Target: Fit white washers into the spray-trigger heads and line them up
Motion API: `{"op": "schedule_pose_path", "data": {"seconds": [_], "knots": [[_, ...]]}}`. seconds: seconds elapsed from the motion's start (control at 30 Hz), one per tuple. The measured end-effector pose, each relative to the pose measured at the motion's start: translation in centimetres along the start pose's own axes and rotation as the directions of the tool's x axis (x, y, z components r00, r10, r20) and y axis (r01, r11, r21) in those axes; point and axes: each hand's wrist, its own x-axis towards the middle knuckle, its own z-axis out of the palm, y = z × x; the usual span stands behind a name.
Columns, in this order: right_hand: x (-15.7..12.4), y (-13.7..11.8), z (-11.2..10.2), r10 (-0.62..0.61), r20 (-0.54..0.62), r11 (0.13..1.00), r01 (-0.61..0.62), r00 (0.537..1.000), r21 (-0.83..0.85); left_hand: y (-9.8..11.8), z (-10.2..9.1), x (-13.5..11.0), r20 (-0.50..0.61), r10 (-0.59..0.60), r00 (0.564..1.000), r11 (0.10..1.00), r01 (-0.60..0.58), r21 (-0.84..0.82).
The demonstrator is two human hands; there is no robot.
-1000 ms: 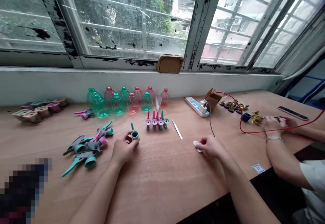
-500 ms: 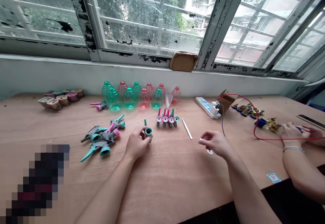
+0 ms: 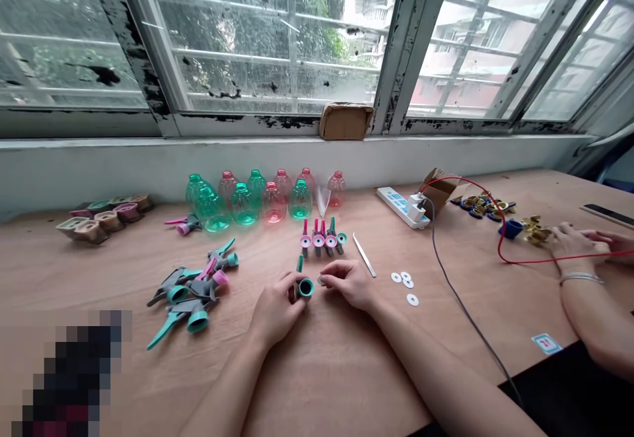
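In my left hand (image 3: 280, 306) is a spray bottle trigger head (image 3: 306, 287) with a teal collar, its open end facing me. The fingers of my right hand (image 3: 349, 283) pinch a small white washer (image 3: 321, 280) just right of that collar, apart from it. Several loose white washers (image 3: 412, 300) lie on the table to the right. Behind my hands stands a row of pink and teal trigger heads (image 3: 318, 241), collars toward me. White tweezers (image 3: 364, 255) rest to the right of this row. A pile of grey, teal and pink trigger heads (image 3: 197, 321) lies at the left.
Green and pink clear bottles (image 3: 245, 207) stand along the wall. A power strip (image 3: 396, 204) with a grey cable and a red cable (image 3: 500, 232) lies at the right. Beyond it, a co-worker's hands (image 3: 574, 242) are near gold and blue parts (image 3: 533, 231).
My right hand has moved left from the washers to beside the trigger head, with a washer in its fingers. My left hand has shifted slightly right and nearer me.
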Motion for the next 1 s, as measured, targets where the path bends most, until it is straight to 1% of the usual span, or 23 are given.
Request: {"op": "schedule_pose_path", "data": {"seconds": [0.07,0.13,0.2,0.27,0.33,0.43,0.5,0.57,0.7,0.83,1.0], "knots": [[-0.3,-0.2,-0.3,-0.003,0.01,1.0,0.003,1.0,0.005,0.2,0.1,0.0,0.005,-0.003,1.0,1.0,0.003,-0.003],[-0.5,-0.6,-0.5,-0.01,0.018,0.999,0.011,1.0,-0.039,0.3,0.2,0.1,0.01,-0.007,1.0,1.0,0.007,-0.007],[-0.6,-1.0,-0.5,-0.053,0.02,0.992,0.054,0.998,-0.112,0.5,0.3,0.0,0.014,-0.011,1.0,1.0,0.011,-0.012],[-0.7,-1.2,-0.3,-0.118,0.015,0.983,0.119,0.993,-0.142,0.7,0.4,0.0,0.011,-0.017,1.0,1.0,0.018,-0.016],[-0.9,-1.3,-0.1,-0.152,-0.001,0.984,0.151,0.988,-0.098,0.8,0.5,0.0,0.005,-0.024,1.0,1.0,0.024,-0.019],[-1.2,-1.3,0.3,-0.1,-0.003,0.995,0.1,0.995,0.026,0.9,0.5,0.0,0.009,-0.028,1.0,0.999,0.028,-0.019],[-1.3,-1.3,0.6,-0.078,0.021,0.996,0.077,0.997,0.044,0.9,0.6,0.0,0.02,-0.028,0.999,0.999,0.028,-0.022],[-1.5,-1.2,0.8,-0.1,0.028,0.995,0.1,0.995,-0.013,0.9,0.7,0.0,0.032,-0.025,0.999,0.999,0.026,-0.028],[-1.7,-1.2,1.2,-0.155,0.002,0.979,0.154,0.988,-0.137,0.9,1.1,-0.1,0.057,-0.019,0.998,0.998,0.022,-0.052],[-1.8,-1.1,1.4,-0.17,-0.006,0.97,0.167,0.985,-0.175,1.1,1.3,-0.2,0.076,-0.022,0.997,0.999,0.025,-0.046],[-1.9,-1.3,1.4,-0.205,0.011,0.965,0.204,0.979,-0.162,1.3,1.3,-0.2,0.059,-0.034,0.998,0.999,0.035,-0.02]]}}
